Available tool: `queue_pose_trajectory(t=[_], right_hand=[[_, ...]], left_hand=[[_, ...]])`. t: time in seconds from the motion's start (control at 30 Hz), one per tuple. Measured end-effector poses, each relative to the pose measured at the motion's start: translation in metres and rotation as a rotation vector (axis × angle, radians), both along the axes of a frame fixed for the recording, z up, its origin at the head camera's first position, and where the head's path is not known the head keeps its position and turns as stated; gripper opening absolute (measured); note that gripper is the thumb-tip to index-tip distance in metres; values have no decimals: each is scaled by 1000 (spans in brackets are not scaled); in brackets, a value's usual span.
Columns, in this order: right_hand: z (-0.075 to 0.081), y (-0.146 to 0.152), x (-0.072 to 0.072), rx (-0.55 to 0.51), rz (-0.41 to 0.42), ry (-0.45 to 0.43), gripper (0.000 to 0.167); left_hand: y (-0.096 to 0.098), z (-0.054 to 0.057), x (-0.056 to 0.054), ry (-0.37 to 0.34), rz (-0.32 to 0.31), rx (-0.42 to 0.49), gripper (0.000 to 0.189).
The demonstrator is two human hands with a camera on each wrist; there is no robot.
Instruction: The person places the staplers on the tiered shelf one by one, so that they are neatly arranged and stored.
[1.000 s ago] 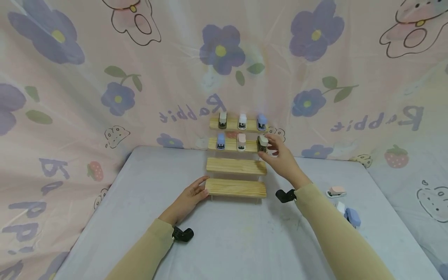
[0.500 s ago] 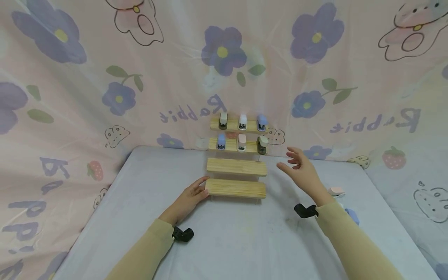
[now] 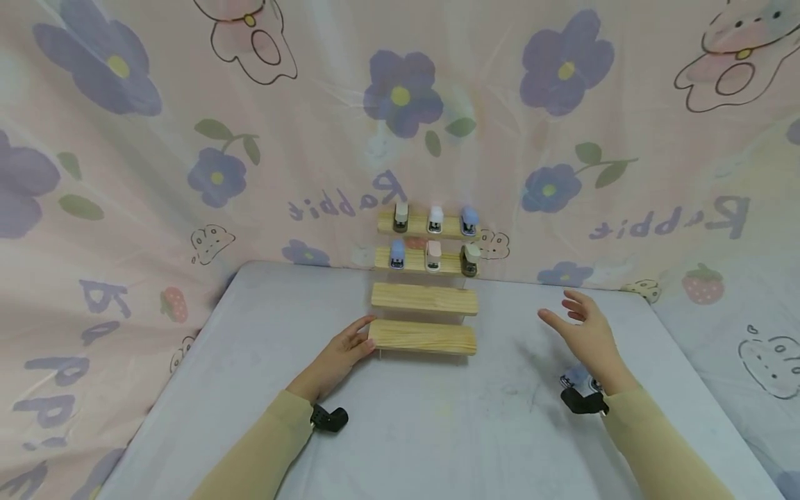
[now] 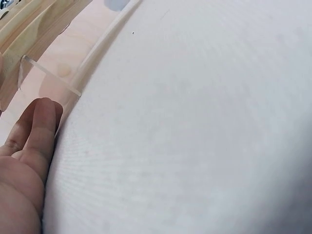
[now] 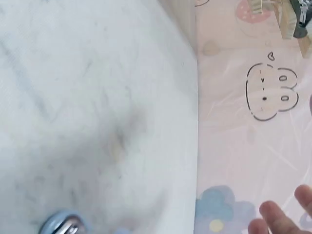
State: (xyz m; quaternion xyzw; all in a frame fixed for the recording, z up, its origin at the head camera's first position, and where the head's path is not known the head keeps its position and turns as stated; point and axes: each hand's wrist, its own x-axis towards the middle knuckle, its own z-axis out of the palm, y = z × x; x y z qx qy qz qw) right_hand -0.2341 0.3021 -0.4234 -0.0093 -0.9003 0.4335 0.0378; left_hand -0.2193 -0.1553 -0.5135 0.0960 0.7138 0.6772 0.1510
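A tiered wooden display stand point(image 3: 425, 337) with clear supports stands near the back wall. My left hand point(image 3: 337, 354) grips the left end of its lowest tier, thumb at the front corner. In the left wrist view, fingers point(image 4: 43, 126) lie close to a clear support. My right hand point(image 3: 590, 340) holds nothing, fingers loosely spread, above mini staplers on the table. A blue stapler point(image 3: 575, 376) shows below it; others are partly hidden by hand and wrist. On the second tier stand a blue stapler point(image 3: 396, 255), a pink stapler point(image 3: 433, 255) and a grey-green stapler point(image 3: 471, 260).
The top tier bears a grey stapler point(image 3: 401, 217), a white stapler point(image 3: 435, 219) and a blue-purple stapler point(image 3: 469, 220). A white cloth covers the table point(image 3: 437, 430). A printed curtain point(image 3: 312, 139) hangs behind and at both sides.
My right hand has let go of the grey-green stapler on the second tier and moved right and down over the loose staplers. My left hand has stayed at the stand.
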Motion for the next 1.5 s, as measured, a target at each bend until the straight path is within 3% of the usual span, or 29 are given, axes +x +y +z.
queue_pose_trajectory(t=[0.37,0.7,1.2,1.5], right_hand=[[-15,32,5,-62,-182,-94,106],[-24,54,7,19,-291,-231,117],[-29,62,3,124,-319,-329,118],[-24,64,3,160,-314,-448,113]], left_hand=[[-1,1,0,-9,-4,7,68],[-2,-1,-2,-14,-6,18,67],[-1,-1,-1,-15,-9,16,67],[-1,1,0,-19,-5,6,69]])
